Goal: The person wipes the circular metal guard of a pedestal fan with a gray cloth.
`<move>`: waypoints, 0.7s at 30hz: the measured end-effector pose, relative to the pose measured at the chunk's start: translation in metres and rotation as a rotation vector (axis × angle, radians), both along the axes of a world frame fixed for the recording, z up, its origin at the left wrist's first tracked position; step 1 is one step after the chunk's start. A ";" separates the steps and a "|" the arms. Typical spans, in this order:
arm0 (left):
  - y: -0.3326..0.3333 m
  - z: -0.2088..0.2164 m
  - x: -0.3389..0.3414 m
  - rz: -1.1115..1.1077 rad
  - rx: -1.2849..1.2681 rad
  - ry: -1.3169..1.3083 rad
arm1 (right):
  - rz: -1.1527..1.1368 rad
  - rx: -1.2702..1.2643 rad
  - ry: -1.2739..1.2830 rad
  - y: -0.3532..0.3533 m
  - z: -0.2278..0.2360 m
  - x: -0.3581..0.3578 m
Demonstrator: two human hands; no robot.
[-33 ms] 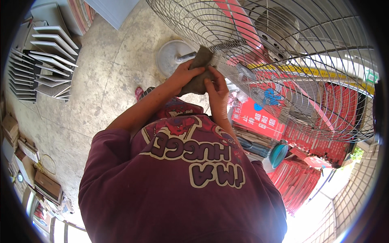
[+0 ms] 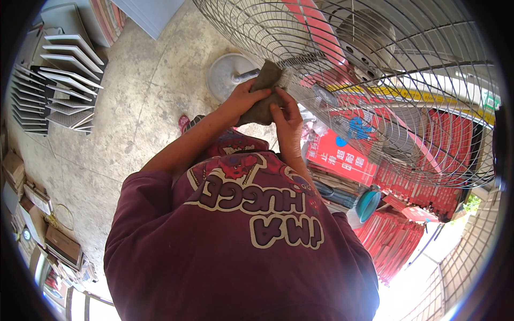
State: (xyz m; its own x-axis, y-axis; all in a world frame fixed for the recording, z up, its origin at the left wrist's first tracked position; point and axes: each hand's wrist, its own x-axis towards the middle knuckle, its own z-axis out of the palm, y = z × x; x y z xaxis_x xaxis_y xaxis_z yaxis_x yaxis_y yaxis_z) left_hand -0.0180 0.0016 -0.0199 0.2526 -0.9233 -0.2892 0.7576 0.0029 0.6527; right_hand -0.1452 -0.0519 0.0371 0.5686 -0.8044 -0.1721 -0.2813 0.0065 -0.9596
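Both hands grip a limp, grey-brown cloth (image 2: 259, 111) in front of my body. My left hand (image 2: 242, 103) is closed on its left side, thumb lying across the top, and one flap sticks up above the fingers. At the cloth's right edge, the fingers and thumb of my right hand (image 2: 288, 116) pinch it. Just beyond the hands stands a large fan (image 2: 315, 29) with a wire cage and red blades; the upper flap comes very close to the cage, and I cannot tell whether they touch.
Behind the cloth, the fan's round metal base (image 2: 219, 77) rests on the concrete floor (image 2: 128, 107). Racks of sample tiles (image 2: 69, 80) stand at the far left. Red cartons (image 2: 342, 158) are stacked at right, near a teal basin (image 2: 367, 206). Boxes (image 2: 63, 245) line the left side.
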 end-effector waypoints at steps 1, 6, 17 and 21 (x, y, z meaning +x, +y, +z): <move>0.001 0.002 0.001 0.006 -0.007 -0.018 | 0.004 0.015 -0.002 0.000 0.000 0.000; -0.001 0.016 0.012 0.023 -0.048 -0.094 | 0.031 -0.130 -0.013 0.005 0.014 0.007; 0.003 0.021 0.018 0.006 0.014 -0.036 | 0.009 -0.082 0.012 0.007 0.020 0.014; 0.006 0.022 0.021 0.033 -0.007 -0.050 | 0.020 -0.132 0.086 0.006 0.019 0.017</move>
State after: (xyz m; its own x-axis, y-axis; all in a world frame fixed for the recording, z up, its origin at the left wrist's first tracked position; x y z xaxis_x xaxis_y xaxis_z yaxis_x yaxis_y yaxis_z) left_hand 0.0034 0.0078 0.0023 0.2967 -0.9164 -0.2686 0.7235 0.0322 0.6896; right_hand -0.1281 -0.0460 0.0559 0.5723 -0.8121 -0.1140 -0.3613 -0.1249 -0.9241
